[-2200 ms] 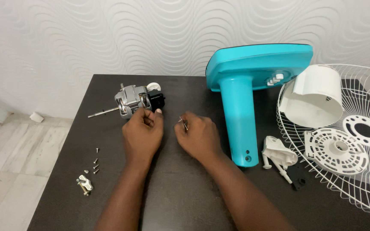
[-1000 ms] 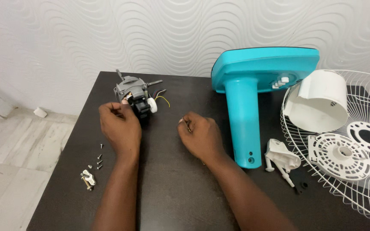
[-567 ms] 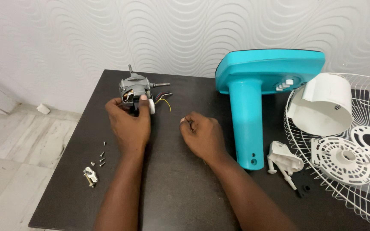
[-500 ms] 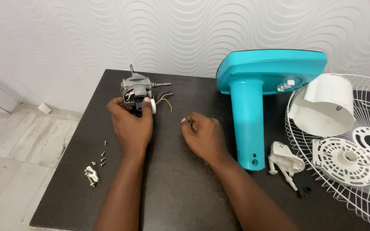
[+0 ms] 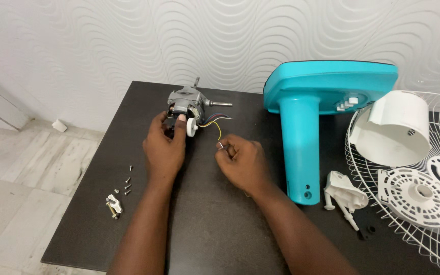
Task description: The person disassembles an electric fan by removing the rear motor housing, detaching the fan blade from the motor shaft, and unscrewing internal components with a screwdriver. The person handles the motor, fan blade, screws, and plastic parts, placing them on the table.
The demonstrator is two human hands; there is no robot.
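A grey fan motor (image 5: 185, 104) with a metal shaft and coloured wires (image 5: 214, 124) sits at the back of the dark table (image 5: 204, 224). My left hand (image 5: 165, 145) grips the motor from the near side, thumb beside its small white knob (image 5: 191, 127). My right hand (image 5: 240, 162) rests on the table just right of it, fingers pinched on a small metal screw (image 5: 221, 145).
A turquoise fan base (image 5: 311, 102) lies on its side to the right. Further right are a white motor cover (image 5: 395, 130), a white wire grille (image 5: 408, 224), a round white plastic piece (image 5: 417, 197) and a white bracket (image 5: 343, 194). Loose screws (image 5: 127, 183) and a small clip (image 5: 113, 206) lie near the left edge.
My left hand has turned the motor round, so its shaft now points right instead of left. My right hand has stayed beside it, pinching the small screw.
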